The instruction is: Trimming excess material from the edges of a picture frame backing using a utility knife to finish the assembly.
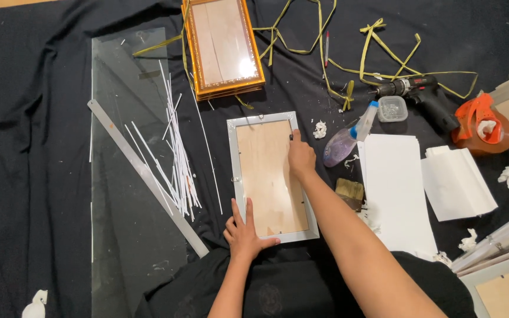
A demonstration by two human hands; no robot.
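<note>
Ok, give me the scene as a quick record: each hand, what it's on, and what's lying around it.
left hand: flat on the bottom left corner of the silver frame
right hand: fingertips at the frame's right edge, near the top
frame: face down, wooden backing board showing
left of frame: glass sheet, white strips, metal ruler
above: gold frame
right: spray bottle, brush, white paper, drill, tape dispenser

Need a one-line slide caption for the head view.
Left hand steadies a silver frame lying face down on black cloth; right hand presses its right edge.
</note>
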